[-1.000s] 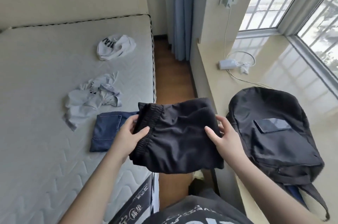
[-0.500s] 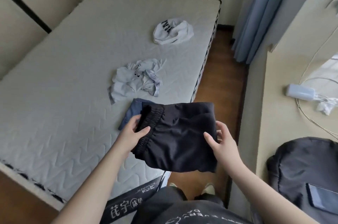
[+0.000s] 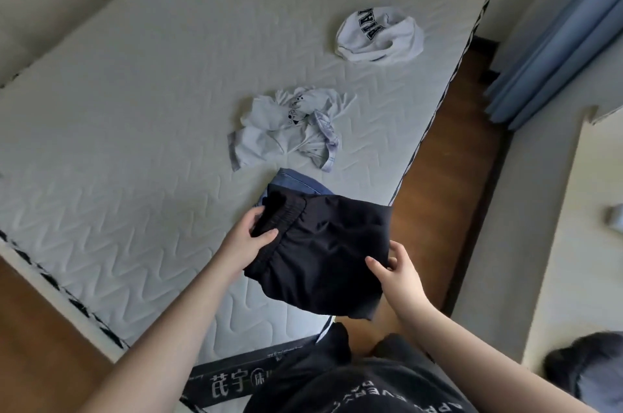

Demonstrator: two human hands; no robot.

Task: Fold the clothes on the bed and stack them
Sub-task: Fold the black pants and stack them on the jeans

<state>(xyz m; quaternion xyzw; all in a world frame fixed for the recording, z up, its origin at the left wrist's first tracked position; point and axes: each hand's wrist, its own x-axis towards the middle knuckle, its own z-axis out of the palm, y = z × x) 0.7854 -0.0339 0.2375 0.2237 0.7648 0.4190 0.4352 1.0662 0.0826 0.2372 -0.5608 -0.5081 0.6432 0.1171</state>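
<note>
Stacking step: folded black shorts [image 3: 320, 257] held in the air between both hands, over the near right corner of the bed [image 3: 135, 109]. Left hand [image 3: 244, 239] grips the elastic waistband end, thumb on top, fingers curled under. Right hand [image 3: 399, 272] pinches the opposite edge, thumb on top, fingers behind the cloth. Folded blue denim piece [image 3: 293, 185] lies on the mattress just beyond the left hand, partly hidden under the shorts' far edge; looks like the stack base. Shorts seem not yet set down, near side hangs off the bed edge. Next move, as I judge: shift shorts forward and lower flat onto the denim, edges lined up, then let go with both hands. Still unfolded: crumpled white printed shirt [image 3: 290, 124] farther out past the denim, and white lettered shirt [image 3: 381, 34] well beyond the right hand, near the far bed edge.
</note>
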